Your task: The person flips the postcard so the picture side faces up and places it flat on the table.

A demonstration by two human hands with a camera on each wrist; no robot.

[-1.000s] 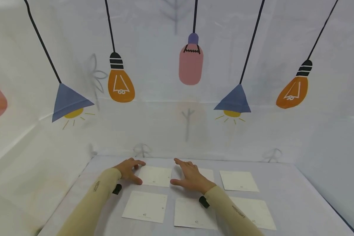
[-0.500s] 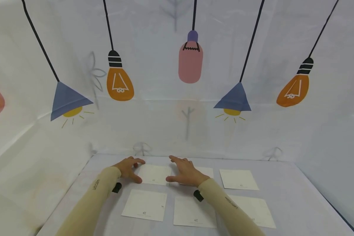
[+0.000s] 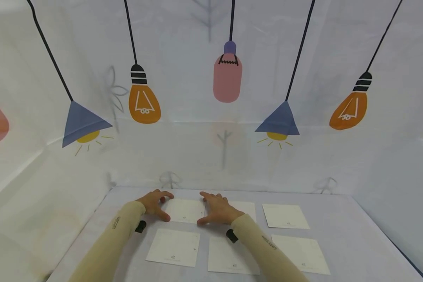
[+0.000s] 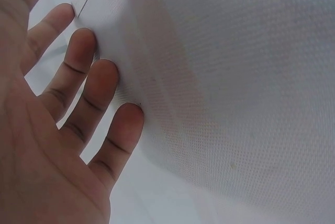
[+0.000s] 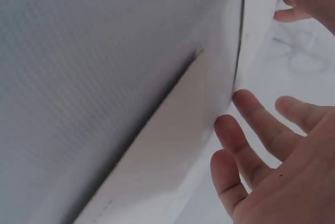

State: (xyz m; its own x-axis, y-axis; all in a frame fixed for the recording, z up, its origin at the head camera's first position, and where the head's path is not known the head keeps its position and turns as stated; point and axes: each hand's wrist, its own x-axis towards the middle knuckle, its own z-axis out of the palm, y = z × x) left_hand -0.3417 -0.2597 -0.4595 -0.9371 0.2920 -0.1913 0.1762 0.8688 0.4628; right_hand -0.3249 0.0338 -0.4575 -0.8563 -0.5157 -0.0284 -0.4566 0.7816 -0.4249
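Observation:
Square white cards lie in two rows on the white-covered table. My left hand (image 3: 151, 203) is at the left edge of the back-left card (image 3: 185, 211), thumb and fingers spread along that side. At the card's right edge is my right hand (image 3: 221, 210), its thumb apart from the fingers, partly covering the back-middle card (image 3: 246, 208). Up close in the left wrist view, the fingertips (image 4: 127, 122) touch the woven white cloth and nothing is in the palm. The right wrist view has the fingertips (image 5: 230, 130) close beside a white card (image 5: 162, 135), slightly bent.
A back-right card (image 3: 285, 216) and front-row cards at left (image 3: 172, 247), middle (image 3: 229, 260) and right (image 3: 304, 256) lie around the hands. Behind the table (image 3: 352, 243) rises a white cloth wall (image 3: 183, 152) printed with hanging lamps. Another cloth wall (image 3: 17, 188) stands at left.
My right hand has shifted left, from over the back-middle card to the right edge of the back-left card. The left hand stays at that card's left edge.

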